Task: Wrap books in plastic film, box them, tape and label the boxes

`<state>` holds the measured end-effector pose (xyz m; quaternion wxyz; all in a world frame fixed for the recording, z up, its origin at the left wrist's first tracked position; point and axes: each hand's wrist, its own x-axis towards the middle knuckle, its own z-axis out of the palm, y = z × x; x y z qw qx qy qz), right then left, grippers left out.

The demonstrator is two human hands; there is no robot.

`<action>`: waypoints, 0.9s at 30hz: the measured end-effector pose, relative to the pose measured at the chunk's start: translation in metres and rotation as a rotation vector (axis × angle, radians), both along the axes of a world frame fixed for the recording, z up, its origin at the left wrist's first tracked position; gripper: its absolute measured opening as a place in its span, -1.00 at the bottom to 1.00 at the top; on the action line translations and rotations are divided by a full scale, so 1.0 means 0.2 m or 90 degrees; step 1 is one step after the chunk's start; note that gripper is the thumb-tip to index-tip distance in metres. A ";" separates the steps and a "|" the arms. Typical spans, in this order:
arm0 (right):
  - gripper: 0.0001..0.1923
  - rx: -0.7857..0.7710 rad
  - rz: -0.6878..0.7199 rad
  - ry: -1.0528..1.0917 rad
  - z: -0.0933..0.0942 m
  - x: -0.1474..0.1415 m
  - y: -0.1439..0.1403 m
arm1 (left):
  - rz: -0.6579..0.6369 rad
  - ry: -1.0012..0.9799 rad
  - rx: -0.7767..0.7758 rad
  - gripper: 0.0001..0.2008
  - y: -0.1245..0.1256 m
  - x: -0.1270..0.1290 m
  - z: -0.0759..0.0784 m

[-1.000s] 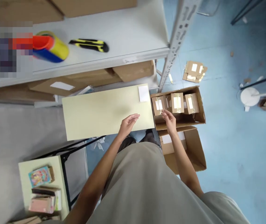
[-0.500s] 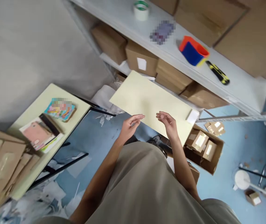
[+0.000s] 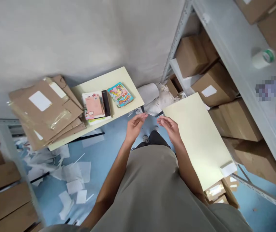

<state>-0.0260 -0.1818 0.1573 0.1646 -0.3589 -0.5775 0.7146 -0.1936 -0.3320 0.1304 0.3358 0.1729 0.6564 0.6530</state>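
Observation:
My left hand (image 3: 135, 126) is raised in front of my body, fingers loosely bent and apart from the thumb, with nothing in it. Opposite it, my right hand (image 3: 169, 126) is held palm inward with its fingers stretched out, also holding nothing. A gap separates the two hands, and the floor shows between them. Nearest to my right hand is a cream tabletop (image 3: 193, 129). Beyond my left hand stands another cream table (image 3: 92, 80), bearing a colourful booklet (image 3: 120, 94), a pink notebook (image 3: 94, 105) and a dark box-like item (image 3: 106, 103).
Flattened cardboard boxes (image 3: 48, 109) are piled on the left table's end. Scraps of paper (image 3: 75, 180) litter the blue floor. A metal shelf (image 3: 239, 48) on the right holds cartons (image 3: 212, 83) and a tape roll (image 3: 263, 59). A small white box (image 3: 228, 169) lies on the right table.
My view has swung left, so the left table now lies ahead and the right table and shelf have shifted to the right. Both hands stay raised, apart and free of objects.

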 end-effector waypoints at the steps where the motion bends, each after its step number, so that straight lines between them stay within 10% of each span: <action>1: -0.40 -0.007 0.021 -0.009 -0.01 -0.08 0.02 | 0.019 -0.013 -0.005 -0.51 -0.01 -0.04 -0.02; 11: -0.29 -0.074 0.243 -0.066 -0.36 -0.93 0.30 | 0.190 -0.056 -0.139 -0.55 -0.05 -0.61 -0.24; 17: -0.62 0.035 0.340 -0.135 -0.68 -1.41 0.45 | 0.218 -0.048 -0.296 -0.65 -0.03 -0.84 -0.35; 27: -0.65 0.330 0.480 -0.452 -0.89 -1.72 0.37 | 0.087 -0.054 -0.474 -0.51 -0.04 -1.07 -0.50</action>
